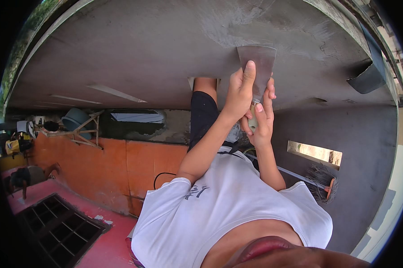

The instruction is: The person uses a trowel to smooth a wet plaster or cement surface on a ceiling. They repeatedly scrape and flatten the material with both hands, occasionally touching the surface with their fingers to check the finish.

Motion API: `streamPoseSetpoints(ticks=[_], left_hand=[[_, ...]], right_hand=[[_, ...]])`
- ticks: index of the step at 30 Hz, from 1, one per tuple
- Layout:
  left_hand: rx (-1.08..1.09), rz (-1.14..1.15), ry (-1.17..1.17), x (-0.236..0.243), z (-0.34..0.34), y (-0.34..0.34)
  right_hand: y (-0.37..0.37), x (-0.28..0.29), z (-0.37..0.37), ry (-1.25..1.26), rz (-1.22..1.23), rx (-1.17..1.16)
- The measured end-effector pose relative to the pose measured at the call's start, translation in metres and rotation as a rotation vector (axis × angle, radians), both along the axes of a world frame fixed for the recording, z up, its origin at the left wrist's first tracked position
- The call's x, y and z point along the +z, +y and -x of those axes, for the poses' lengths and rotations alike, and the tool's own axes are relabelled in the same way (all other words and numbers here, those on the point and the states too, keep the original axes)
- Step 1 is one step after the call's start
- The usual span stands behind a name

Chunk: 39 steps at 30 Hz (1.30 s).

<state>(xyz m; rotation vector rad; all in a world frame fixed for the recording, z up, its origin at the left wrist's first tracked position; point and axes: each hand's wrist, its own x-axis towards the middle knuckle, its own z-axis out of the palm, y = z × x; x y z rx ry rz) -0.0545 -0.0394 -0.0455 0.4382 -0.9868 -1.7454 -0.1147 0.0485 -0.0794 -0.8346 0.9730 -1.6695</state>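
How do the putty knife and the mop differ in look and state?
The putty knife ends in a flat, wide metal blade, while the mop has a shaggy head of grey strands with an orange fitting. The putty knife has a short, pale handle; the mop has a long, thin pole. Both hands are on the putty knife, while neither holds the mop. Both tools pair a grip with a broader working end.

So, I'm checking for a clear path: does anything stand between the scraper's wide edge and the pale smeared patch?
Nothing visible does. The scraper points its wide edge at the pale smeared patch on the gray surface; the left hand and right hand both sit behind it. Whether it touches is unclear.
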Motion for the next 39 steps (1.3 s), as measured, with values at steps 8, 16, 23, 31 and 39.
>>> streamPoseSetpoints(ticks=[8, 16, 23, 31, 39], left_hand=[[0.010, 0.044, 0.020, -0.011, 0.006, -0.003], [0.067, 0.050, 0.131, 0.032, -0.021, -0.021], [0.019, -0.012, 0.134, 0.005, -0.021, -0.017], [-0.087, -0.112, 0.174, -0.008, -0.032, -0.012], [-0.041, 0.035, 0.189, 0.040, -0.063, -0.040]], right_hand=[[0.000, 0.007, 0.010, 0.026, -0.061, 0.021], [-0.027, 0.038, -0.013, 0.159, 0.060, 0.102], [-0.015, 0.018, -0.003, 0.203, -0.009, 0.167], [-0.012, 0.010, -0.030, 0.232, -0.032, -0.006], [-0.041, 0.040, -0.050, 0.270, 0.084, 0.083]])
